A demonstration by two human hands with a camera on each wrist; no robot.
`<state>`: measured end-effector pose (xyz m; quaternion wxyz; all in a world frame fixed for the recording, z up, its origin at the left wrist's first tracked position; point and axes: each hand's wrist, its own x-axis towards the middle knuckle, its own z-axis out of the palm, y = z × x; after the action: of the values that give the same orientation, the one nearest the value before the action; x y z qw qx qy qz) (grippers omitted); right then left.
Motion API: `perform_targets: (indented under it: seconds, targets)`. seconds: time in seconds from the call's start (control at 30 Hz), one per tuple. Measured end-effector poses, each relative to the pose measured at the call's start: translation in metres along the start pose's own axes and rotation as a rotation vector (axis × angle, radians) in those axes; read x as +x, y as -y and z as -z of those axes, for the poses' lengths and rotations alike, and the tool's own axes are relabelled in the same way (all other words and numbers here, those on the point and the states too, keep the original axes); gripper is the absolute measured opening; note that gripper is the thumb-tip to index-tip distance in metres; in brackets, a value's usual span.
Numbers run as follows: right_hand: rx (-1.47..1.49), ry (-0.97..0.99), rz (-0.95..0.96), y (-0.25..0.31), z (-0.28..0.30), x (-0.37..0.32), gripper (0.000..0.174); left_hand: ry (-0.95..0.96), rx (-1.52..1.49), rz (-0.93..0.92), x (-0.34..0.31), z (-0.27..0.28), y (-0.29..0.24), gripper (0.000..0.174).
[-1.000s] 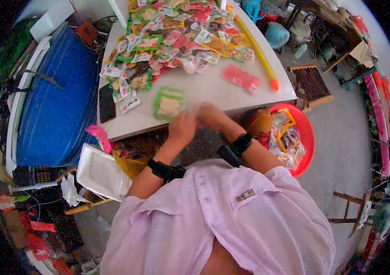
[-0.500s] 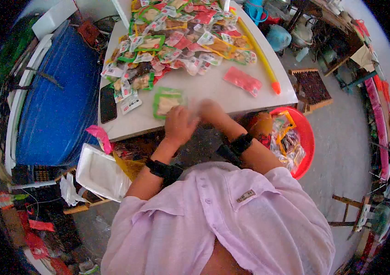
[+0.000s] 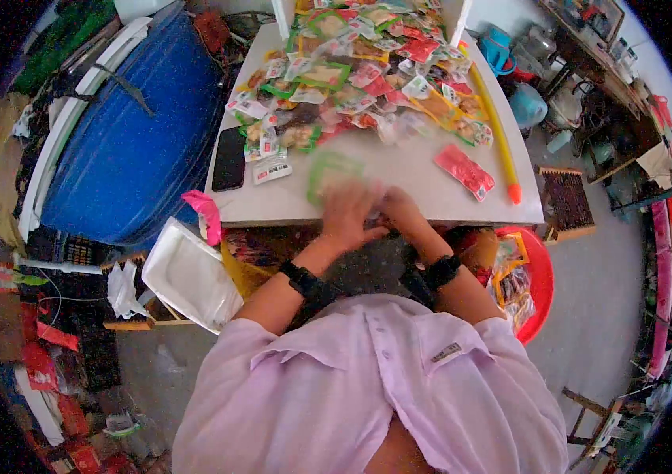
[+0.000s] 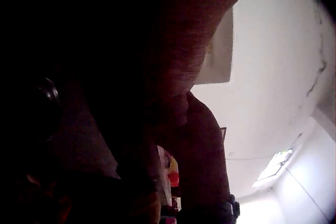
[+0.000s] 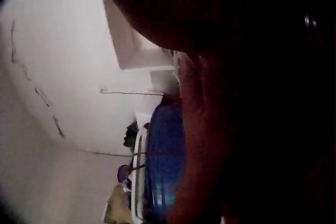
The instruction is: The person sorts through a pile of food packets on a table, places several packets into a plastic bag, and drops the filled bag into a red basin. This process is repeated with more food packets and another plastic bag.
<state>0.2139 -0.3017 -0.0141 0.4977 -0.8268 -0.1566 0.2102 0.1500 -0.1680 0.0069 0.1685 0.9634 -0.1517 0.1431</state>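
Note:
A flat green-edged food packet point(image 3: 326, 167), blurred, lies by the front edge of the white table point(image 3: 415, 170). My left hand point(image 3: 348, 213) overlaps its lower corner, with the thumb stretched out to the right. Close beside it, my right hand point(image 3: 403, 212) has its fingers bent in toward the left fingertips. Blur and shadow cover the meeting point, so I cannot tell what the right fingers hold. In the left wrist view a dark hand point(image 4: 176, 71) fills the middle; the right wrist view shows another dark hand point(image 5: 202, 92).
A heap of sealed food packets point(image 3: 368, 79) covers the back of the table. A red packet point(image 3: 466, 171) and yellow tube point(image 3: 494, 126) lie right, a phone point(image 3: 229, 159) left. Below stand a red basin point(image 3: 541, 288) of packets and a white foam box point(image 3: 190, 272).
The head view has shifted, so the table sits further right and lower. My left hand has spread its thumb and moved closer to the right hand; the green-edged packet is now more blurred.

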Motion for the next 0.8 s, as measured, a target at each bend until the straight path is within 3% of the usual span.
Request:
perform_targets:
  seconds: [0.03,0.1,0.13,0.17,0.23,0.33,0.43,0.53,0.63,0.73,0.8]
  targets:
    - [0.018,0.021,-0.052,-0.001,0.002,0.001,0.023,-0.005,0.001,0.008,0.000,0.000,0.001,0.066]
    - [-0.088,0.045,0.154,-0.008,0.004,0.003,0.020,-0.029,-0.033,-0.026,0.001,0.008,0.000,0.066]
    - [-0.054,0.052,0.135,-0.012,0.003,0.004,0.018,-0.041,-0.049,-0.043,0.002,0.013,0.000,0.065]
    - [-0.021,0.059,0.115,-0.008,0.004,0.002,0.017,0.079,-0.045,0.022,0.008,0.024,0.001,0.064]
    - [0.212,0.054,-0.171,0.027,0.015,-0.014,0.014,0.316,-0.039,0.148,0.025,0.051,0.008,0.061]
    - [-0.222,-0.373,0.187,-0.011,0.025,-0.004,0.014,0.064,-0.018,0.094,0.030,0.071,0.033,0.050]
    - [-0.287,-0.503,0.294,-0.021,0.032,-0.004,0.017,-0.480,0.289,-0.126,0.052,0.033,0.103,0.027]
    - [-0.352,-0.615,0.458,-0.024,0.026,-0.004,0.017,-0.289,0.029,0.101,0.092,0.057,0.115,0.023]
    - [-0.413,-0.540,0.344,-0.021,0.027,-0.005,0.017,-0.271,0.046,0.227,0.134,0.050,0.148,0.025]
    - [-0.453,-0.499,0.248,-0.017,0.028,-0.006,0.018,-0.285,0.203,0.267,0.166,0.027,0.180,0.025]
    - [-0.408,-0.555,0.306,-0.018,0.026,-0.006,0.017,-0.271,0.252,0.193,0.184,0.022,0.185,0.027]
